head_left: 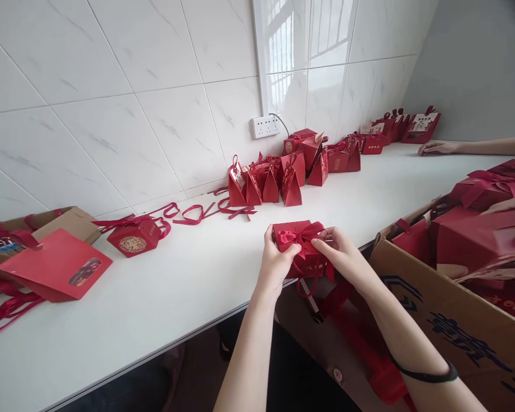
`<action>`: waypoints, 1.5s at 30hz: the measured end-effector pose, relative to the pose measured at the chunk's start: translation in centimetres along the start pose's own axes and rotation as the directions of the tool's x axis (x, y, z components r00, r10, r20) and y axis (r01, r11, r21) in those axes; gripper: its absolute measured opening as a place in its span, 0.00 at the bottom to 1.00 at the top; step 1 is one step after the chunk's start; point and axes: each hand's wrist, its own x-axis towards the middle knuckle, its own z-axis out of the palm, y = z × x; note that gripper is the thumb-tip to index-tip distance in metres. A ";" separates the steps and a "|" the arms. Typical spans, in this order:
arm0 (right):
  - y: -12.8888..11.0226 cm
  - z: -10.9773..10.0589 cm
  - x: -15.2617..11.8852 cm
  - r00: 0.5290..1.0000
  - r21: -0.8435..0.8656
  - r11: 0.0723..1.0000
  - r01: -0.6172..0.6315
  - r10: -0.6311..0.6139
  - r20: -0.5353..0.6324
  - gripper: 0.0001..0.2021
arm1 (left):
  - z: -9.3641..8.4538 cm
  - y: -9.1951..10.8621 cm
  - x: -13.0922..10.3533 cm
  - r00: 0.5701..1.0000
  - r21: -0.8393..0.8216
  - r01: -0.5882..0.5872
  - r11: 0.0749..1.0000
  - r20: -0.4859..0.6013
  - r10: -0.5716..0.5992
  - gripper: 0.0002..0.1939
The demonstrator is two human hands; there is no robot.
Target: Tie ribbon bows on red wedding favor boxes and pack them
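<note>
At the front edge of the white table, a red gift box [302, 260] sits between my two hands. A shiny red ribbon bow [299, 236] is tied across its top, and a twisted red cord hangs down its front. My left hand [278, 254] grips the box's left side, its thumb pressed on the bow's knot. With thumb and fingers closed together, my right hand [337, 249] pinches the bow's right loop. Part of the ribbon's tail dangles beside the box on the right.
Several red boxes [264, 180] stand along the wall, with loose ribbons [193, 214] near them. Farther left are a hexagonal box [134, 237] and a red bag-shaped box [55, 266]. A cardboard carton [433, 303] of red boxes borders my right arm. Another person's hand [438, 147] rests at the far right.
</note>
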 end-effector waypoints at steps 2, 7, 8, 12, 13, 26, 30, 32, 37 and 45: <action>0.0 0.0 0.0 1.000 0.005 1.000 0.004 -0.004 -0.001 0.14 | 0.0 -0.1 0.0 1.000 -0.013 -0.004 1.000 -0.007 0.004 0.45; 0.1 0.1 0.1 0.999 0.016 0.999 0.032 -0.032 -0.003 0.16 | 0.1 -0.1 -0.1 1.000 -0.017 -0.010 1.000 -0.013 0.009 0.43; 0.1 0.1 0.1 0.999 0.017 0.999 0.034 -0.034 -0.001 0.16 | 0.1 -0.1 -0.2 1.000 -0.019 -0.013 1.000 -0.011 0.013 0.43; 0.0 0.2 -0.6 0.999 0.046 0.998 0.053 -0.053 0.004 0.16 | 0.2 -0.4 -0.5 0.997 -0.025 -0.070 0.997 -0.028 0.069 0.42; 0.0 0.1 -0.9 0.998 0.055 0.996 0.067 -0.067 0.000 0.16 | 0.2 -0.4 -0.6 0.995 -0.015 -0.091 0.996 -0.028 0.091 0.42; 1.1 -1.7 -3.1 0.946 0.080 0.953 0.293 -0.301 0.117 0.15 | -1.1 -0.7 -2.1 0.951 -0.069 -0.212 0.975 0.217 0.222 0.42; 1.5 -2.3 -3.6 0.917 0.126 0.931 0.342 -0.360 0.173 0.17 | -1.2 -0.9 -2.2 0.946 -0.038 -0.258 0.965 0.192 0.260 0.44; 1.6 -2.7 -3.6 0.907 0.213 0.925 0.313 -0.358 0.222 0.20 | -1.3 -0.9 -2.3 0.949 -0.029 -0.249 0.968 0.191 0.250 0.45; 1.3 -3.0 -3.1 0.913 0.171 0.936 0.308 -0.341 0.222 0.35 | -1.4 -0.8 -2.5 0.946 -0.021 -0.221 0.975 0.236 0.220 0.44; 0.9 -1.6 -2.7 0.886 -0.283 0.849 0.446 -0.374 0.273 0.55 | -1.8 -0.1 -3.1 0.923 -0.048 -0.209 0.977 0.321 0.213 0.41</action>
